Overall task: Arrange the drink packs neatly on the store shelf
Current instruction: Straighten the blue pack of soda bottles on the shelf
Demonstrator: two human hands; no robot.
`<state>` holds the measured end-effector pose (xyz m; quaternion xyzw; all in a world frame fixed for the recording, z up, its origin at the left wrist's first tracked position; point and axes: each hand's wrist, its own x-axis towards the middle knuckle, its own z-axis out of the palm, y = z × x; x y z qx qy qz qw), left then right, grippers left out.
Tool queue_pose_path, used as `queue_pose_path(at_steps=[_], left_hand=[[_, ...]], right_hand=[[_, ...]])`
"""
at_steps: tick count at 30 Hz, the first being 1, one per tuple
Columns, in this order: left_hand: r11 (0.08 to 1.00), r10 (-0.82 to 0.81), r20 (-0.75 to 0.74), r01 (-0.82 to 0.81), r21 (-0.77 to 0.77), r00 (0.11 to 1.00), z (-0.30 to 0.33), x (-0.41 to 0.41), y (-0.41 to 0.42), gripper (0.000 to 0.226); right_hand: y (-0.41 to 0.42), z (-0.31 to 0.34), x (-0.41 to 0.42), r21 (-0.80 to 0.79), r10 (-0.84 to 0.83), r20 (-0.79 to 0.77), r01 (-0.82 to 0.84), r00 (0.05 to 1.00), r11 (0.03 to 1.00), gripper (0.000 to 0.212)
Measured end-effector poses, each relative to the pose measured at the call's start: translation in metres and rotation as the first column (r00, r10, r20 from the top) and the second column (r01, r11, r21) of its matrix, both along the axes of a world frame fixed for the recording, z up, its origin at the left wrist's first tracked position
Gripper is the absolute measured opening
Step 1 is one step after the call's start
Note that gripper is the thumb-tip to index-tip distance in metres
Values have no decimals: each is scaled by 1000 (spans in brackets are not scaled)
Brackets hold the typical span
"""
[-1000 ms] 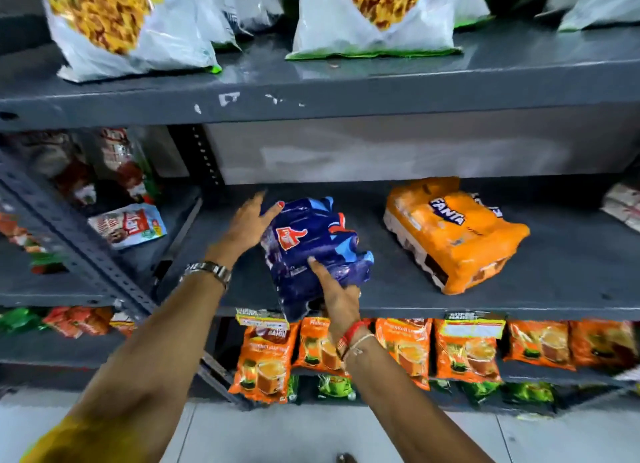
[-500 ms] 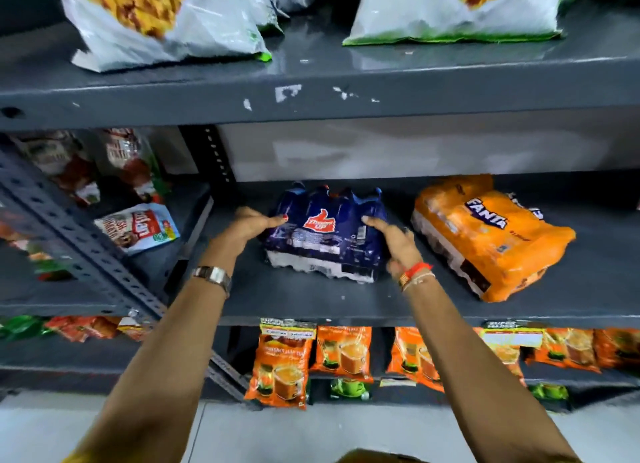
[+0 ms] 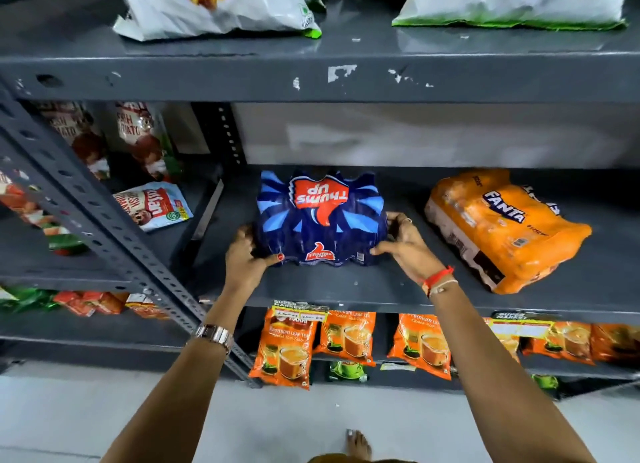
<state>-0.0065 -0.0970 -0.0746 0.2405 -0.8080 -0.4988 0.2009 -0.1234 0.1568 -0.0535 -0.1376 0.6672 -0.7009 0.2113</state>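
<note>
A blue Thums Up drink pack (image 3: 320, 220) stands on the grey middle shelf (image 3: 363, 289), its logo upside down toward me. My left hand (image 3: 247, 256) grips its lower left corner and my right hand (image 3: 403, 244) grips its lower right side. An orange Fanta drink pack (image 3: 502, 227) lies tilted on its side on the same shelf, to the right and apart from the blue pack.
White snack bags (image 3: 214, 5) lie on the shelf above. Orange tea pouches (image 3: 291, 348) hang along the shelf below. A slanted metal brace (image 3: 104, 227) and a ketchup pouch (image 3: 156, 204) are at the left. My bare foot (image 3: 358, 443) shows on the floor.
The blue pack went from tilted in the air to lying on the shelf, then was tipped up onto its end. Both hands shifted to its lower corners. The Fanta pack has not moved.
</note>
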Motion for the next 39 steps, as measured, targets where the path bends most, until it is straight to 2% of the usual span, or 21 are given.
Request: queue_pose_path(at_steps=[2, 4, 6, 7, 9, 11, 14, 16, 18, 21, 23, 25, 27, 29, 30, 32, 33, 34, 36, 37, 39], left_hand=[[993, 106, -14, -106, -49, 994, 2, 8, 8, 68], [957, 263, -29, -264, -118, 964, 5, 19, 17, 51], [962, 224, -37, -227, -154, 974, 6, 27, 27, 35], [983, 154, -59, -159, -93, 986, 7, 29, 31, 34], [988, 74, -125, -55, 147, 989, 15, 24, 33, 41], [960, 80, -101, -50, 275, 992, 25, 10, 21, 60], [943, 45, 75, -68, 327, 996, 50, -27, -3, 76], [956, -36, 162, -14, 292, 986, 72, -58, -13, 86], [955, -216, 241, 154, 252, 946, 97, -88, -14, 97], [900, -437, 342, 400, 176, 832, 129, -120, -9, 106], [889, -441, 406, 450, 77, 801, 134, -132, -6, 112], [903, -350, 530, 429, -29, 772, 134, -139, -4, 117], [882, -324, 601, 463, -89, 731, 135, -138, 12, 121], [832, -290, 538, 486, -266, 791, 139, -131, 23, 104], [815, -251, 432, 430, -389, 866, 143, -125, 25, 87], [825, -159, 100, 188, -534, 982, 136, -100, 14, 62], [838, -82, -68, 32, -545, 994, 127, -84, 7, 53], [870, 3, -211, -107, -481, 977, 112, -66, 0, 44], [964, 162, -362, -226, -140, 918, 82, -32, -6, 35], [970, 243, -344, -224, 97, 907, 66, -18, -7, 36], [822, 329, -164, -196, 535, 930, 40, -9, -10, 43]], right_hand=[[1, -1, -13, -53, -98, 82, 102, 992, 993, 56], [-1, -3, -28, -26, -264, 112, 268, 958, 963, 60], [-6, -3, -35, 23, -272, 79, 271, 959, 962, 60], [-10, -1, -35, 41, -210, 58, 208, 976, 977, 58], [-17, 2, -30, 56, -127, 52, 124, 991, 991, 49], [-20, 3, -18, 53, -157, 41, 155, 987, 987, 43], [-15, -3, 14, 36, -302, -41, 303, 953, 952, 49], [-14, -12, 45, 25, -335, -70, 337, 940, 941, 52], [-19, -17, 77, 19, -263, -71, 265, 962, 964, 59], [-46, -15, 105, 86, -6, -147, 19, 989, 996, 69], [-69, -6, 110, 142, 166, -194, -139, 967, 980, 69], [-92, -1, 104, 205, 288, -203, -247, 936, 947, 68], [-95, 3, 96, 212, 306, -192, -265, 933, 941, 68], [-88, 6, 88, 167, 126, -216, -90, 968, 982, 60], [-80, 7, 81, 121, -53, -224, 82, 973, 989, 52], [-67, 6, 65, 41, -380, -184, 394, 906, 918, 36], [-63, 5, 57, 47, -461, -201, 479, 864, 877, 31], [-61, 4, 54, 68, -489, -239, 516, 839, 854, 31], [-63, 2, 51, 77, -498, -310, 544, 809, 836, 33], [-65, 2, 53, 64, -511, -328, 558, 795, 827, 31], [-68, 1, 53, 5, -544, -279, 568, 791, 823, 27]])
